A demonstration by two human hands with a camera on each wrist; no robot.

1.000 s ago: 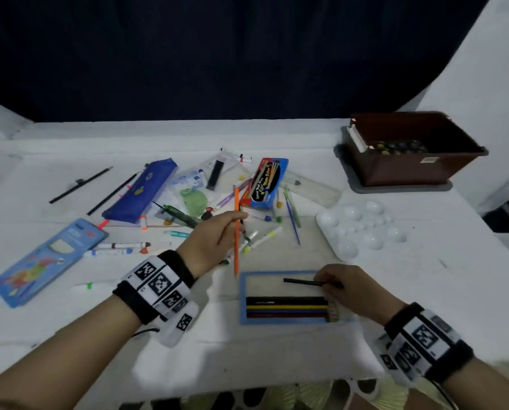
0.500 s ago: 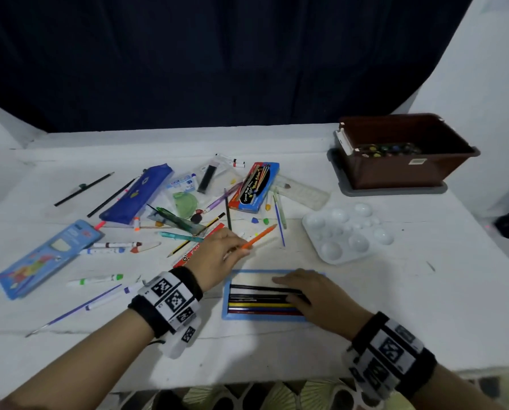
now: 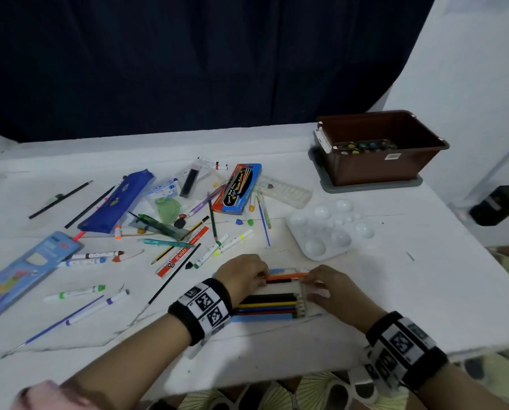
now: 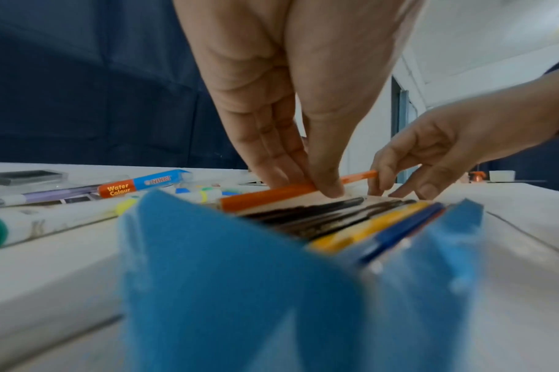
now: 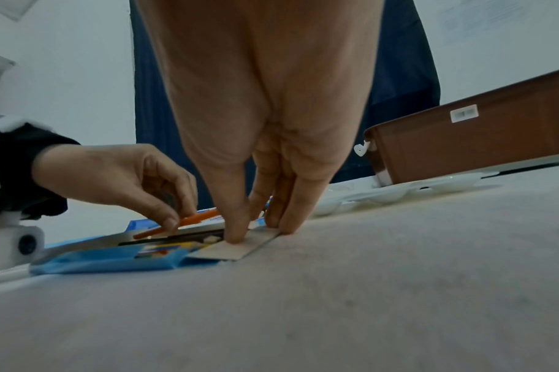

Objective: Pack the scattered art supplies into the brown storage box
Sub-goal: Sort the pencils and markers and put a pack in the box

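Note:
An open blue pencil box (image 3: 265, 318) with several coloured pencils lies near the table's front edge. My left hand (image 3: 244, 276) pinches an orange pencil (image 3: 285, 276) between thumb and fingers and holds it low over the box's far side. The left wrist view shows that pinch (image 4: 307, 181) on the orange pencil (image 4: 272, 195) above the box (image 4: 240, 276). My right hand (image 3: 327, 288) presses straight fingers on the box's right end flap, as the right wrist view (image 5: 259, 226) shows. The brown storage box (image 3: 374, 170) stands at the back right with paint pots inside.
A white paint palette (image 3: 330, 229) lies between the hands and the brown box. Markers, brushes, a red ruler (image 3: 182, 253), a blue pouch (image 3: 117, 199), a water colour pack (image 3: 238, 187) and a flat blue pack (image 3: 25, 267) litter the left half.
My left hand brought the orange pencil down from over the scattered supplies to the blue box. My right hand let go of a black pencil and moved to the box's right end.

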